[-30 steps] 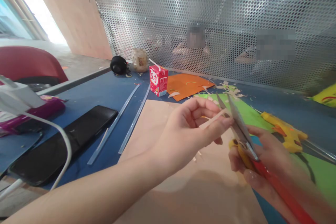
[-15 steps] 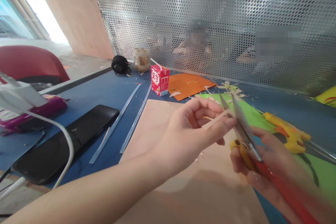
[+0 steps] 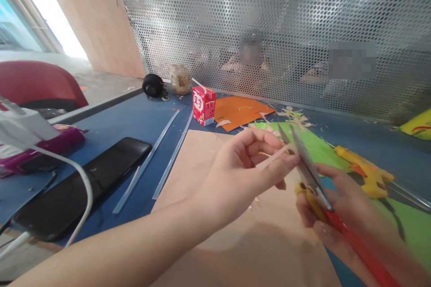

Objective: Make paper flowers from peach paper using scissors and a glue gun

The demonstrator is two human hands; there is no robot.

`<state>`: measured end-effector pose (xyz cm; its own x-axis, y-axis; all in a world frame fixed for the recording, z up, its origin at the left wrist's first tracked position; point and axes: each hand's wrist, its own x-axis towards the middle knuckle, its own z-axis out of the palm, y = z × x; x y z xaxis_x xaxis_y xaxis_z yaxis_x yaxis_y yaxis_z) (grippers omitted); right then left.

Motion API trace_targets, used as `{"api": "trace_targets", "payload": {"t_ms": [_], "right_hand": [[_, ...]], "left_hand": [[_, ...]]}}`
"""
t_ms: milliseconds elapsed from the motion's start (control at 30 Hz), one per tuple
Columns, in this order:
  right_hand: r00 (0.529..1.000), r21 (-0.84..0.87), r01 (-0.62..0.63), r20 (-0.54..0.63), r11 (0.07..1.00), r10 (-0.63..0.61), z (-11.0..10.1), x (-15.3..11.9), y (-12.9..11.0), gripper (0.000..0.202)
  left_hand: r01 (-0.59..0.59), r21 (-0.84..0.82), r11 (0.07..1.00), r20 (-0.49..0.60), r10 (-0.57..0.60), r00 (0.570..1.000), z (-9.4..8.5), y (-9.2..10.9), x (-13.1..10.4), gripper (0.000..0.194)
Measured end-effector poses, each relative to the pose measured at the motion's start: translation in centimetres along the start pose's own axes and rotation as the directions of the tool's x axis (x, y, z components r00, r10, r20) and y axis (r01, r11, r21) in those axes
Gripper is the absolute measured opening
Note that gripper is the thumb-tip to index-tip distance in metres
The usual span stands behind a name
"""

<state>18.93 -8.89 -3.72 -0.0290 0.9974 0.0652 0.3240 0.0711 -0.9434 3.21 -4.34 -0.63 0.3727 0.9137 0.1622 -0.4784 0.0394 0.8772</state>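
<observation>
Between the thumb and fingers of my left hand (image 3: 232, 177) is a narrow beige paper strip (image 3: 273, 156), raised above the sheet. My right hand (image 3: 353, 215) is wrapped around scissors (image 3: 308, 166) with red and yellow handles. Their blades point up and away, slightly parted, close to the strip's end by my left fingertips. Whether the blades touch the strip I cannot tell. Beneath both hands lies a large beige paper sheet (image 3: 198, 161) with a few tiny scraps on it.
Right of the hands, a yellow glue gun (image 3: 367, 172) lies on green paper (image 3: 310, 143). Behind are orange paper (image 3: 242, 110), paper scraps (image 3: 296, 117), a red drink carton (image 3: 204, 105) and a jar (image 3: 180, 80). Glue sticks (image 3: 173, 161) and a black phone (image 3: 87, 184) lie left.
The view has shifted slightly. Both hands keep nearly the same pose, with the strip and the scissors still held; the gap between the blade tips looks a little narrower.
</observation>
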Motion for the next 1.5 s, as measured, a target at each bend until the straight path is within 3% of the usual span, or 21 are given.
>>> {"api": "trace_targets", "payload": {"t_ms": [567, 900, 1500], "right_hand": [[0.993, 0.109, -0.115, 0.017, 0.987, 0.113, -0.34, 0.14, 0.07, 0.057], [0.997, 0.163, -0.077, 0.010, 0.984, 0.076, -0.31, 0.13, 0.15, 0.050], [0.999, 0.077, -0.026, 0.034, 0.997, 0.024, -0.67, 0.13, 0.35, 0.050]], "left_hand": [[-0.032, -0.017, 0.999, 0.022, 0.033, 0.999, -0.41, -0.28, 0.11, 0.011], [-0.009, -0.043, 0.999, -0.027, 0.008, 1.000, -0.35, 0.20, 0.10, 0.016], [-0.051, -0.053, 0.997, -0.035, 0.049, 0.998, -0.92, 0.12, 0.12, 0.011]]}}
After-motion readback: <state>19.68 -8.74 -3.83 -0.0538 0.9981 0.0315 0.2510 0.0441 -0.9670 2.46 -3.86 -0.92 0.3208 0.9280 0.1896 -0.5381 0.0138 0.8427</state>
